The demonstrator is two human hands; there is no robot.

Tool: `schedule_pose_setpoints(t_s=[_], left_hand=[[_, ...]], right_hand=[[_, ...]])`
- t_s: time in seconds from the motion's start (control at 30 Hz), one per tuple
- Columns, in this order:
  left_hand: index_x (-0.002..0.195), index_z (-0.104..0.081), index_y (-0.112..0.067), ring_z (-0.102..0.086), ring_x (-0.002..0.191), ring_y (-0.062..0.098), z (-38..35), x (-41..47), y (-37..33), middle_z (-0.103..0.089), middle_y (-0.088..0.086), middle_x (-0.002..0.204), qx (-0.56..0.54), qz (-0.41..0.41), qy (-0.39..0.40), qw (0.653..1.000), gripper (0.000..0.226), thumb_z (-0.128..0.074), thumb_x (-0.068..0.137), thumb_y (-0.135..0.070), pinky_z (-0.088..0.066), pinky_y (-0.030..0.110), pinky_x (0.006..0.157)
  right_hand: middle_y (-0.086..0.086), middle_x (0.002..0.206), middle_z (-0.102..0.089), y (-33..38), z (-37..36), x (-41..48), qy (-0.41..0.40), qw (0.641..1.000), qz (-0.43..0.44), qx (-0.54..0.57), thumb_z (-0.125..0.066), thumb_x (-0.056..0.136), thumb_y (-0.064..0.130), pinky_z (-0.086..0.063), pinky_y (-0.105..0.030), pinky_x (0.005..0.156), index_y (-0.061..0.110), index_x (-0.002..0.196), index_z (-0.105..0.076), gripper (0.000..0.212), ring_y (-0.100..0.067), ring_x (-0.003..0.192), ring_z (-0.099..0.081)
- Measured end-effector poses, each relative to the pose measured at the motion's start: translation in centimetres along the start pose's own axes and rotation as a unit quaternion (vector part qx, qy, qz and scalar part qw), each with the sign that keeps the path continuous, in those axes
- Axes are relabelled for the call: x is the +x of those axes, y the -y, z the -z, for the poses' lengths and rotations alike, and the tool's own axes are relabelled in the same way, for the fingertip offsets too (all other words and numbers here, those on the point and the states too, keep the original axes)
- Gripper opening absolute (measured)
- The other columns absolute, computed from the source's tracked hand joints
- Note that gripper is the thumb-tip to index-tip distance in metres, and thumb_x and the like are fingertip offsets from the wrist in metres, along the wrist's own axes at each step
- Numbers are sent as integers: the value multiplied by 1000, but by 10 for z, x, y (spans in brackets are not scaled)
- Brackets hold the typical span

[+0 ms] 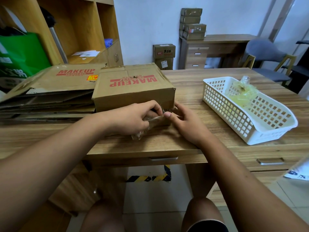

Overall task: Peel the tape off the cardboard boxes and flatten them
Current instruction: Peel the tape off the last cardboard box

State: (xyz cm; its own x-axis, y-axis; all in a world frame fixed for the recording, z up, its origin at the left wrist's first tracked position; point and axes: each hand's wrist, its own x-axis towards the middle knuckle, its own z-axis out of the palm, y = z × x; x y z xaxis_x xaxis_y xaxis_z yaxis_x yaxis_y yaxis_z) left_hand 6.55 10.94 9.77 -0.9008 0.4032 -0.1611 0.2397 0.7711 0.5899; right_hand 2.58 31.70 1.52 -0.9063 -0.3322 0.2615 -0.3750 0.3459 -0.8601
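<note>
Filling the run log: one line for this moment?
step: peeling tape | box: still assembled | left hand: pinching tape | right hand: bracing box

Matt brown cardboard box, glossy clear tape, wood-grain table

"MAKEUP" stands in red capitals on the top of the upright cardboard box at frame centre, upside down to the viewer, with a smaller red line beneath it too blurred to read. The same red "MAKEUP" sits right way up on the flattened cardboard stack at left centre, beside a yellow-and-red sticker whose print is illegible.
</note>
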Motion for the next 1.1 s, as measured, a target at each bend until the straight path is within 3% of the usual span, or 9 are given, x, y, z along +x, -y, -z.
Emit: schedule_pose_setpoints(t_s=[0.1,0.27,0.63,0.8,1.0,1.1], left_hand=[[114,-48,-39,-64,65,11,0,1,-1,-62,-20,128,-4,-1,-4,1000,45,-51,93,1,-56,25,62],[116,-49,-38,-65,67,16,-1,1,0,-62,-23,125,-13,1,-8,1000,46,-50,93,2,-58,28,62],[120,-47,-41,-66,74,10,2,-2,0,-61,-25,126,27,10,-10,1000,45,-51,95,-3,-53,20,61],[120,-47,-44,-64,70,3,8,-10,5,-58,-29,125,25,13,-1,1000,47,-49,97,-3,-51,17,59],[116,-50,-46,-67,76,15,13,-21,16,-61,-40,103,6,15,-10,1000,49,-50,96,-1,-53,21,60],[115,-50,-45,-68,73,17,13,-23,19,-63,-29,118,-8,17,-26,1000,50,-49,95,1,-54,23,60]], right_hand=[[16,124,-70,-1,1,3,-14,1000,10,-22,-57,103,27,-47,-25,102,31,135,-62,33,3,118,-60],[14,109,-74,-1,-2,4,-28,995,6,-99,-58,103,28,-52,-29,95,29,122,-69,22,0,105,-65],[-2,99,-77,5,-9,3,-123,975,-4,-183,-56,102,23,-41,-22,70,19,111,-75,21,-17,92,-67],[-1,100,-76,7,-8,1,-128,976,-22,-175,-56,102,25,-50,-30,77,18,110,-76,23,-16,93,-67],[0,101,-75,11,-5,-1,-116,969,-23,-219,-52,103,23,-41,-24,70,20,113,-73,24,-7,82,-58],[3,103,-74,12,-6,-4,-88,975,-17,-205,-48,105,27,-41,-25,70,22,117,-71,26,-8,87,-60]])
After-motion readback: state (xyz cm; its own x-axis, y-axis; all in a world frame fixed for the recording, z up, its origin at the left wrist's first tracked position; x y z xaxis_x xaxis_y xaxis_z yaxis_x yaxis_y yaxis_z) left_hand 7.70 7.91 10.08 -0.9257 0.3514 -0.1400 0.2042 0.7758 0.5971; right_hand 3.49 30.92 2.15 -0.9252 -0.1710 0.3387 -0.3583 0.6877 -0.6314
